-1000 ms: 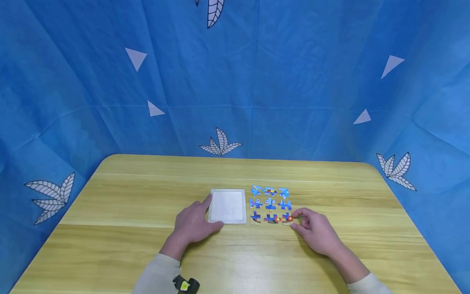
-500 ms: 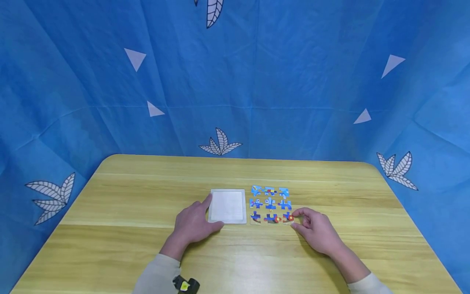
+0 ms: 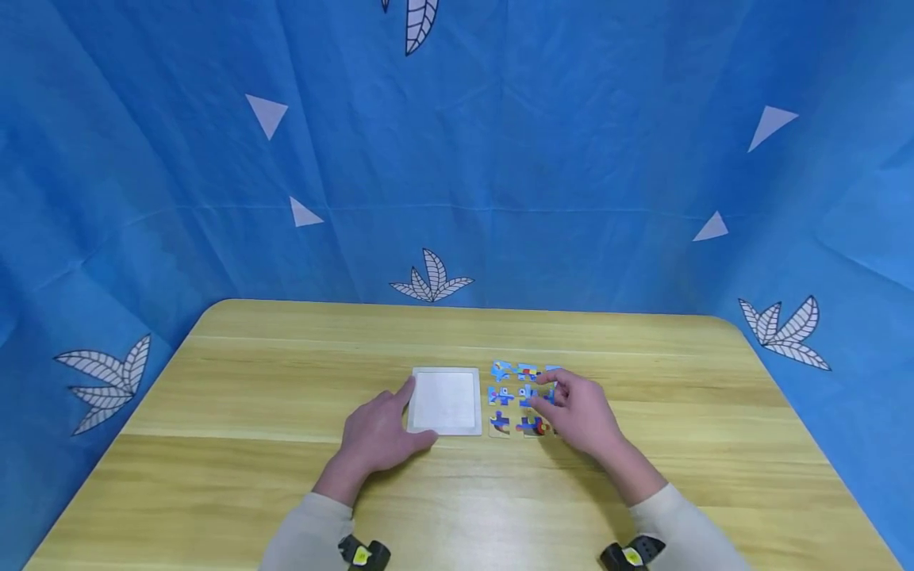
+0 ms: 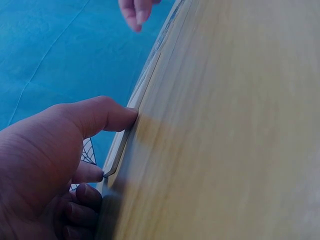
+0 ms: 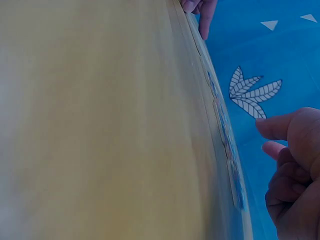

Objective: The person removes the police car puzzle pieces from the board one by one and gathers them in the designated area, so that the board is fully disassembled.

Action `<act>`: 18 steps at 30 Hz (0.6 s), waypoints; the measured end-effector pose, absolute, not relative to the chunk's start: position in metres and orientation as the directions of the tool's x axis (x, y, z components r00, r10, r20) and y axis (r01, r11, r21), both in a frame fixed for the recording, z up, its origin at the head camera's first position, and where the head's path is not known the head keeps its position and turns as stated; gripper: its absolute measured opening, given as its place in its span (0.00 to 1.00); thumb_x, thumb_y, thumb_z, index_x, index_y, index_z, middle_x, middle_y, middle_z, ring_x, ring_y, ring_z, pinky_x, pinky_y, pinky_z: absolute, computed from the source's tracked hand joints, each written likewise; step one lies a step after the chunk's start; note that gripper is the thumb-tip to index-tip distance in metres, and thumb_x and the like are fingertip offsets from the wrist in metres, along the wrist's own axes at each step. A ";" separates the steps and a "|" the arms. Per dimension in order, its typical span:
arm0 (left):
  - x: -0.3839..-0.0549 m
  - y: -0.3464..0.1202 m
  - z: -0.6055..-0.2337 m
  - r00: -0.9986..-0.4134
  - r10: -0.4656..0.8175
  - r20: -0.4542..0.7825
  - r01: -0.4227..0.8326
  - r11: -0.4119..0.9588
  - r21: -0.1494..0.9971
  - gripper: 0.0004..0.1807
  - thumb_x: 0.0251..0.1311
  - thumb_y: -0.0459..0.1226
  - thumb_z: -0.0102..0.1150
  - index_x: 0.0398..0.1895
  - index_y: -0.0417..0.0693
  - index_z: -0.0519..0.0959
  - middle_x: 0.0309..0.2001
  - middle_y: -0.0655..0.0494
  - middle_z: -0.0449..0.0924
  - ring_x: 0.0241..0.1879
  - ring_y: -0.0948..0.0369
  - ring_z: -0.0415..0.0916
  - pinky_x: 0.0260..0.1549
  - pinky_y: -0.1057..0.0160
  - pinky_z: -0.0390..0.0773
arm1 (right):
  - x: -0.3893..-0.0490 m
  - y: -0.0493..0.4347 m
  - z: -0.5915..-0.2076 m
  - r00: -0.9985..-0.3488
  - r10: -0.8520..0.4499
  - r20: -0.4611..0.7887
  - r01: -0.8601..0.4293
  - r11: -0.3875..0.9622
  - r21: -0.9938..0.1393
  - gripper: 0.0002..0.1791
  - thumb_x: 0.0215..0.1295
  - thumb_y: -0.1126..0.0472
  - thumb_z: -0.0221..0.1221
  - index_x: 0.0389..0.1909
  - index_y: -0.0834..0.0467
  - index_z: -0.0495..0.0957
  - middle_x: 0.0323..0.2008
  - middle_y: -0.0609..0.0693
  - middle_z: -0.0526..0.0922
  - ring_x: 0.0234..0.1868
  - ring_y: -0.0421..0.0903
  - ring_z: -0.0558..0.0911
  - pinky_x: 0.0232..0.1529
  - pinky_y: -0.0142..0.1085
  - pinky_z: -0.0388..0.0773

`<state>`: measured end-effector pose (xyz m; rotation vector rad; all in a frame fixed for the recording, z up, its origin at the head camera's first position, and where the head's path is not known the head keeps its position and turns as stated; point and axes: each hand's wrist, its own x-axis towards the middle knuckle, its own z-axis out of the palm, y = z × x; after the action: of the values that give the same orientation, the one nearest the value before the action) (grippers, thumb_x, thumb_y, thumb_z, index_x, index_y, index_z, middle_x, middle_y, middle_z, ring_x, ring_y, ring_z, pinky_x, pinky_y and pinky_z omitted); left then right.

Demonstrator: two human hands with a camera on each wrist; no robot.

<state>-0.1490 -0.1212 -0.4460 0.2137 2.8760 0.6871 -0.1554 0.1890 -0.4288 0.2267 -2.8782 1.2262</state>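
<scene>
A square white puzzle tray (image 3: 446,403) lies flat on the wooden table. My left hand (image 3: 378,432) holds it at the left, its thumb on the near edge and index finger by the left side; the left wrist view shows the thumb against the tray's edge. Right of the tray, several colourful jigsaw pieces (image 3: 500,424) lie apart in rows. My right hand (image 3: 581,416) hovers over the right-hand pieces, partly hiding them. Its thumb and index finger stand apart, and no piece shows between them in the right wrist view, where the other fingers are curled.
The wooden table (image 3: 286,349) has rounded far corners. A blue cloth (image 3: 500,159) with white triangles and leaf prints hangs behind and at both sides. Dark wrist devices (image 3: 364,553) sit on both sleeves.
My right hand has moved left and away from me, from beside the near right jigsaw piece to above the right-hand pieces. The left hand and tray keep their place.
</scene>
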 end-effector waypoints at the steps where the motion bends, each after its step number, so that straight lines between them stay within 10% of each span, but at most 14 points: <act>1: -0.149 -0.121 -0.446 -0.974 0.180 -0.140 0.097 0.882 0.460 0.54 0.49 0.60 0.69 0.76 0.45 0.61 0.51 0.44 0.78 0.40 0.54 0.75 0.37 0.53 0.75 | -0.159 0.186 -0.429 -0.989 -0.134 0.063 -0.139 0.685 -0.715 0.17 0.63 0.58 0.69 0.50 0.59 0.82 0.13 0.42 0.58 0.12 0.40 0.60 0.23 0.38 0.66; 18: -0.148 -0.120 -0.445 -0.973 0.184 -0.141 0.100 0.881 0.463 0.54 0.49 0.60 0.69 0.76 0.44 0.61 0.52 0.44 0.78 0.39 0.54 0.73 0.38 0.53 0.74 | -0.196 0.157 -0.431 -0.990 -0.144 -0.003 -0.105 0.735 -0.670 0.19 0.63 0.54 0.69 0.52 0.58 0.82 0.13 0.44 0.61 0.12 0.42 0.57 0.20 0.38 0.58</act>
<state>-0.1484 -0.1201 -0.4445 0.2182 2.8701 0.6917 -0.1955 0.1573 -0.4309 0.2142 -2.9763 1.1445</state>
